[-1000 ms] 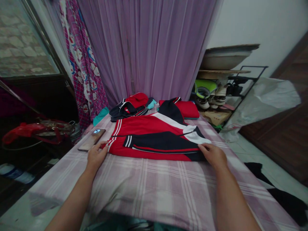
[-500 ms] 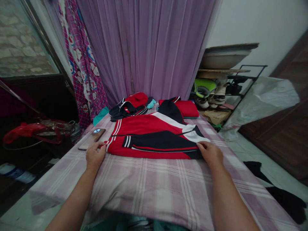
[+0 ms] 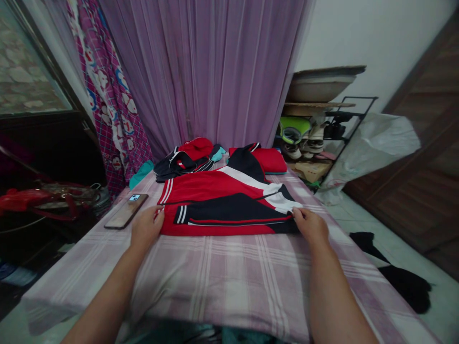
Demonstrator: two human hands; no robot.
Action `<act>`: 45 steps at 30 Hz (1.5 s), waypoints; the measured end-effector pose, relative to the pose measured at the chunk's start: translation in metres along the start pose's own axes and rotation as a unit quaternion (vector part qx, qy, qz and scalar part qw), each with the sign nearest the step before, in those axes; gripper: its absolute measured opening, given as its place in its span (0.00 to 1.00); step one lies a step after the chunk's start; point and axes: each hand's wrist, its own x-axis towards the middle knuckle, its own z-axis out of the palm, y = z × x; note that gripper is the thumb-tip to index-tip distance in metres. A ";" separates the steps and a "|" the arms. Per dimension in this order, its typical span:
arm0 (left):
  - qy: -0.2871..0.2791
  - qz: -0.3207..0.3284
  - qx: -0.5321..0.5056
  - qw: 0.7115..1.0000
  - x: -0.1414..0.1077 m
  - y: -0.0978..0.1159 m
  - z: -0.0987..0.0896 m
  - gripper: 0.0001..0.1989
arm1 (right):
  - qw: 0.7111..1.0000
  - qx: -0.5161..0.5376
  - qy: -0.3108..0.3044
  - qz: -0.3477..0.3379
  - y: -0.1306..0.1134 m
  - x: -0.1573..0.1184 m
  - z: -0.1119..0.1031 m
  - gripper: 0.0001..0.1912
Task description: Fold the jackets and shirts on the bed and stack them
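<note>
A red, black and white track jacket [image 3: 204,191] lies across the plaid cloth, its near black sleeve folded over the body. At the striped hem on the left, my left hand [image 3: 146,227] pinches the jacket's edge, fingers closed. My right hand [image 3: 311,223] grips the jacket near the shoulder and collar on the right, thumb and fingers pressed together. The far sleeve [image 3: 247,160] stretches away toward the back. Close beyond my left hand rests a phone [image 3: 127,211], lying flat.
Behind the jacket are a heap of red and black clothes [image 3: 186,155] and a folded red garment [image 3: 274,161]. The plaid cloth [image 3: 229,282] covers the table. A purple curtain [image 3: 215,71] hangs at the back. To the right stands a shoe rack [image 3: 353,126]; black cloth [image 3: 405,286] lies on the floor.
My left hand has shifted its fingers slightly inward along the hem. The view has turned a little to the right; the jacket looks nearly the same.
</note>
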 end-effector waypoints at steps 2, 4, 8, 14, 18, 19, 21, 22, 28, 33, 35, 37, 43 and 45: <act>-0.052 0.024 0.013 0.998 0.010 0.016 0.003 0.22 | 1.000 -0.011 -0.014 0.004 0.005 0.002 -0.002 0.24; -0.098 0.049 0.030 0.994 0.019 0.031 0.005 0.22 | 0.999 -0.008 -0.036 -0.010 0.009 0.004 -0.001 0.22; -0.193 0.082 0.078 0.975 0.032 0.049 0.006 0.23 | 0.997 0.029 -0.063 -0.030 0.011 0.006 0.002 0.19; -0.247 0.047 0.139 0.958 0.033 0.054 0.003 0.29 | 0.992 0.096 -0.023 -0.073 0.000 0.004 0.008 0.12; -0.232 0.073 0.151 0.958 0.033 0.054 0.002 0.23 | 0.987 0.133 0.029 -0.091 -0.007 0.003 0.017 0.13; -0.227 0.074 0.142 0.961 0.033 0.053 0.001 0.21 | 0.987 0.131 0.029 -0.086 -0.008 0.004 0.019 0.13; -0.202 0.077 0.116 0.969 0.032 0.050 -0.001 0.18 | 0.988 0.129 0.024 -0.076 -0.008 0.005 0.022 0.13; -0.179 0.078 0.105 0.975 0.032 0.047 -0.003 0.17 | 0.988 0.131 0.026 -0.073 -0.008 0.006 0.022 0.13; -0.136 0.057 0.107 0.983 0.021 0.037 0.000 0.20 | 0.994 0.099 0.018 -0.050 -0.016 0.003 0.025 0.18; -0.125 0.075 0.090 0.985 0.015 0.033 0.008 0.22 | 0.996 0.069 0.032 -0.048 -0.020 -0.001 0.023 0.19; -0.089 0.093 0.066 0.989 0.012 0.032 0.008 0.22 | 0.993 0.085 0.059 -0.057 -0.020 -0.003 0.021 0.19; -0.052 0.118 0.030 0.991 0.006 0.035 0.009 0.21 | 0.988 0.099 0.089 -0.071 -0.021 -0.004 0.017 0.19; -0.079 0.274 -0.076 0.955 -0.024 0.057 0.013 0.18 | 0.985 0.133 0.009 -0.110 -0.014 -0.006 0.006 0.15; -0.105 0.312 -0.078 0.941 -0.030 0.059 0.017 0.18 | 0.970 0.164 -0.103 -0.148 -0.004 -0.006 0.003 0.13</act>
